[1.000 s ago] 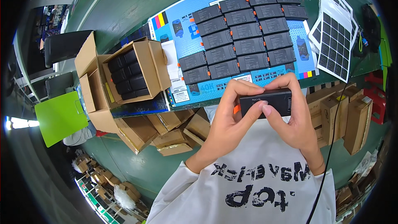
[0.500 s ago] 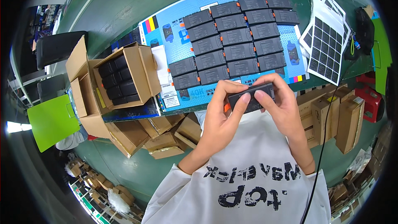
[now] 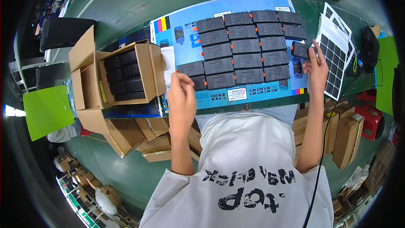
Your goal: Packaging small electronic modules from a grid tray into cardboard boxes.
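Observation:
Rows of flat black rectangular devices [image 3: 246, 43] with small orange tabs lie on a blue printed sheet [image 3: 177, 14]. My right hand [image 3: 317, 71] pinches one such black device [image 3: 301, 50] by its right end, just beyond the right side of the rows. My left hand [image 3: 182, 101] is at the lower left corner of the group, its fingers curled over the left end of the nearest black device [image 3: 200, 83]. That hand hides part of the device, which lies on the sheet. White sheets with black square labels [image 3: 335, 57] lie beside my right hand.
An open cardboard box [image 3: 157, 74] with several black devices inside stands left of the sheet. More cartons [image 3: 162, 143] are below the table edge. A black cable [image 3: 325, 152] runs past my right arm. Red stools [image 3: 371, 120] and green boards [image 3: 48, 112] flank the table.
Both hands held one device together in front of my body. They have parted: my right hand carried the device up and right, while my left moved left to the row's end.

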Motion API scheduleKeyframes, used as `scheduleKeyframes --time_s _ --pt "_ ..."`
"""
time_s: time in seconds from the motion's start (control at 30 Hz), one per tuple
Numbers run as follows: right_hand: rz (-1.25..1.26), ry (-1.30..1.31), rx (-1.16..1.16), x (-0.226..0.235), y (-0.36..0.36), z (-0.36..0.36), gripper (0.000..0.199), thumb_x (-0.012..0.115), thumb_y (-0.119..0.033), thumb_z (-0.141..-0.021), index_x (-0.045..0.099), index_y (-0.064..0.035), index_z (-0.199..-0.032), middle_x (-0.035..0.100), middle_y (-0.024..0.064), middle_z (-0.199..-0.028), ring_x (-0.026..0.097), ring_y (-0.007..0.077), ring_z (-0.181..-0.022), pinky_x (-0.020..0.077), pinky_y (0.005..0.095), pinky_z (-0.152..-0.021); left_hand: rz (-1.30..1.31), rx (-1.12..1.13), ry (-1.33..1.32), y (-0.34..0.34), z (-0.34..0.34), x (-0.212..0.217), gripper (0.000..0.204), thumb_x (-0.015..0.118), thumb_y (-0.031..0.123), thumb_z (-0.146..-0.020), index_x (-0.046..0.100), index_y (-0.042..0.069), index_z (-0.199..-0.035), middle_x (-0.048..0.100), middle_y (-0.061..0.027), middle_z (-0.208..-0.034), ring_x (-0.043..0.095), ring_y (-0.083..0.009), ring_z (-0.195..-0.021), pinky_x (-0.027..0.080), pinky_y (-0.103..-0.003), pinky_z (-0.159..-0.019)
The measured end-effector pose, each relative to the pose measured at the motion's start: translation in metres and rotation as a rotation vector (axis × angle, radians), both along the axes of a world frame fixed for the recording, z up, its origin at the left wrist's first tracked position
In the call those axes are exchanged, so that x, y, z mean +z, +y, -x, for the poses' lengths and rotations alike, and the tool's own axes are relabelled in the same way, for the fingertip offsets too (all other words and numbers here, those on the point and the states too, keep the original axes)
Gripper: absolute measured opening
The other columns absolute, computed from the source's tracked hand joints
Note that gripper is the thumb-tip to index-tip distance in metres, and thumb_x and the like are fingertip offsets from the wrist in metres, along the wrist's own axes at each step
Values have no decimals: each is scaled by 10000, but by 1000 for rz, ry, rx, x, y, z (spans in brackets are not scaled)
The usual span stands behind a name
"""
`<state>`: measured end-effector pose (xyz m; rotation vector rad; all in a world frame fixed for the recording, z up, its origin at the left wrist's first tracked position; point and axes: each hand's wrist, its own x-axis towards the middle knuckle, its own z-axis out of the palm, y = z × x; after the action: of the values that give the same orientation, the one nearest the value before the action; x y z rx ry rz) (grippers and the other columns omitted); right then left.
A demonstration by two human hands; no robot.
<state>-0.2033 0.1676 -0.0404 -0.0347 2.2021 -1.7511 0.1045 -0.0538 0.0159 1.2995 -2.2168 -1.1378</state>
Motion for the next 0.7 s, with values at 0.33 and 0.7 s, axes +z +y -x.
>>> scheduleKeyframes --time_s 0.33,0.7 --pt "-368 307 116 -14 -11 12 573 712 -297 -1017 536 -213 -1556 443 -24 -706 432 59 -582 336 236 -516 285 173 -282 -35 -12 -28 285 512 129 -1052 577 -88 -1226 687 -339 -829 693 -506 -825 529 -545 -729" --pt "-411 604 1 -47 -2 13 542 735 -370 -1001 585 45 -1315 524 21 -859 485 119 -684 449 275 -633 209 184 -278 -49 -5 -53 259 484 119 -1052 574 -112 -1126 642 -363 -1092 647 -521 -986 520 -554 -863"
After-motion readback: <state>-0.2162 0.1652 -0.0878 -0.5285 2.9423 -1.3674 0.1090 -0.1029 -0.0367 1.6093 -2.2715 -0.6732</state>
